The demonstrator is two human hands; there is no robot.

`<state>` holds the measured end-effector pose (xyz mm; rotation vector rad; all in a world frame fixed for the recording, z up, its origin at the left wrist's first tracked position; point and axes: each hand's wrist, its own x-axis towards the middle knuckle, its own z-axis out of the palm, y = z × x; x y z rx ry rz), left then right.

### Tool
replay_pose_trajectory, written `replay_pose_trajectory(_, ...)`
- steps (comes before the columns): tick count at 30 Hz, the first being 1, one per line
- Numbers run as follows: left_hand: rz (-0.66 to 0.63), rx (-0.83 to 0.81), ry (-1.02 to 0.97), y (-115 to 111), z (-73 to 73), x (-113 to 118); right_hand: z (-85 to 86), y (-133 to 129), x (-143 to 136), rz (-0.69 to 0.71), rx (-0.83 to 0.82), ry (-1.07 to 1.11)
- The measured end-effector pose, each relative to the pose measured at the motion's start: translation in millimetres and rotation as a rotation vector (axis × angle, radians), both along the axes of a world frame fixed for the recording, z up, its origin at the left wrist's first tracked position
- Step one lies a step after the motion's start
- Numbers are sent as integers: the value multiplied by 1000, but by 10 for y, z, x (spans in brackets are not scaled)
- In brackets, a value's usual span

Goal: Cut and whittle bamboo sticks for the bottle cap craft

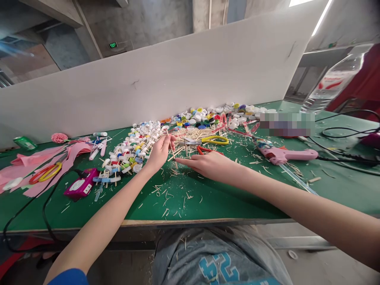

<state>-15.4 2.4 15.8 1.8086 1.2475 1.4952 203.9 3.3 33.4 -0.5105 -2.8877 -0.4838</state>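
My left hand is closed round a thin wooden stick, which it holds slanting above the table. My right hand is just to the right, index finger stretched to the stick's lower end and the other fingers curled. A short thin piece stands up near its thumb; I cannot tell what it is. Red handles show behind this hand, and whether it grips them is unclear. Yellow-handled scissors lie just beyond, on a pile of wooden sticks.
Bottle caps with sticks cover the left middle; loose caps lie behind. A pink glue gun with its cable lies right, a magenta box and pink material left. Wood shavings litter the green table. A white board stands behind.
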Motion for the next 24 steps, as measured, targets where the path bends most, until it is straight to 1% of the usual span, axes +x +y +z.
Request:
replay_pose_trajectory(5, -1, -12, -35, -3, -8, 17, -23, -77, -46, -15, -48, 0)
replay_pose_trajectory(8, -2, -13, -37, -8, -6, 14, -46, -110, -12, 0, -51, -38)
replay_pose_trajectory(11, 7, -11, -42, -6, -9, -8, -46, -92, 36, 17, -70, -25)
replay_pose_trajectory(13, 13, -5, -40, -3, -11, -18, -33, -74, 52, 2, -50, -12)
replay_pose_trajectory(17, 43, 30, -27, -20, 5, 4, -22, -90, 14, -78, 31, -33)
replay_pose_trajectory(24, 28, 48, 24, -97, 71, 88, -58, -141, -39, -67, -76, -36)
